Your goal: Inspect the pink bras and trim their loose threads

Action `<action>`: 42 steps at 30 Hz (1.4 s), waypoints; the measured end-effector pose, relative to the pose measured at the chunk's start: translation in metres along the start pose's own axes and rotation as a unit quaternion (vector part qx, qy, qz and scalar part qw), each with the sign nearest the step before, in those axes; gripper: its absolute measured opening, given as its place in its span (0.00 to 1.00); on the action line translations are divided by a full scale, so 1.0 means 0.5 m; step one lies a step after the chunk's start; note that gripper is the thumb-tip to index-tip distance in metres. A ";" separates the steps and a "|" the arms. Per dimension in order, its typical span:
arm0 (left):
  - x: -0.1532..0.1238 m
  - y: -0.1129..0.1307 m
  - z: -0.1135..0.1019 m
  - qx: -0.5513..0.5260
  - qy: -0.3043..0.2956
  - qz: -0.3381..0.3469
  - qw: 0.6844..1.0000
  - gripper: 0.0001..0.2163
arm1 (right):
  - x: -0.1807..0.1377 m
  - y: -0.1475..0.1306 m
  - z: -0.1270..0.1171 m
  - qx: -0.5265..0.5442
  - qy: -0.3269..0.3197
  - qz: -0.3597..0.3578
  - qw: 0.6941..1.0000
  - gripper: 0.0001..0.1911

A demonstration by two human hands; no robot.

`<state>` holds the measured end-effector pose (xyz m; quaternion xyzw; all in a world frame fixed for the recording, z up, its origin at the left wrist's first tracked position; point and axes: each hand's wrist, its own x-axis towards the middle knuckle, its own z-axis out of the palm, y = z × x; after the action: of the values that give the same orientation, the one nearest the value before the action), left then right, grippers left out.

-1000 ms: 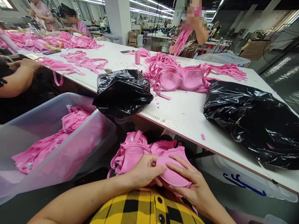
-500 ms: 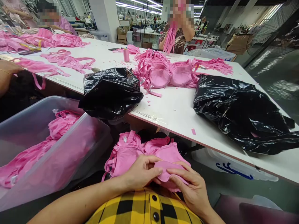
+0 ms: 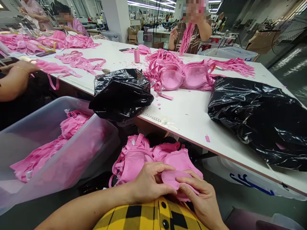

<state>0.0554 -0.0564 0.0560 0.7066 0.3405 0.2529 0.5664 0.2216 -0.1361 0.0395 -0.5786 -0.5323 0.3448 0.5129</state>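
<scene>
In my lap lie several pink bras (image 3: 137,153), their cups and straps bunched together. My right hand (image 3: 200,191) pinches a thin, rounded pink bra pad (image 3: 170,179) between thumb and fingers, in front of the nearest bra. My left hand (image 3: 153,180) is curled at the pad's left edge, thumb below and fingers above, closed on the pad and perhaps on the bra fabric behind it. The fingertips of that hand are partly hidden by the pad. Beneath both hands, a pink lace edge of the bra shows.
A white table (image 3: 192,118) stands ahead, carrying a bra pile (image 3: 172,78), a thread spool (image 3: 136,56) and two black plastic bags (image 3: 122,95) (image 3: 254,118). To the left is a clear bin (image 3: 57,156) of pink garments. Co-workers sit left and across; one holds pink straps (image 3: 187,40).
The view has swung left, shifting everything rightward. My left thumb has slid off the pad's face to its lower edge. The person across has lowered one hand from the straps.
</scene>
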 end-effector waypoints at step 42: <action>0.022 -0.005 -0.021 -0.415 0.180 -0.077 0.889 0.08 | 0.093 0.011 0.069 -0.143 0.023 -0.283 0.948 0.15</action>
<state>0.0541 -0.0409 0.0556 0.3211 0.3540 0.4492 0.7549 0.1994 -0.0825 0.0326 -0.4791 -0.7058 0.0932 0.5134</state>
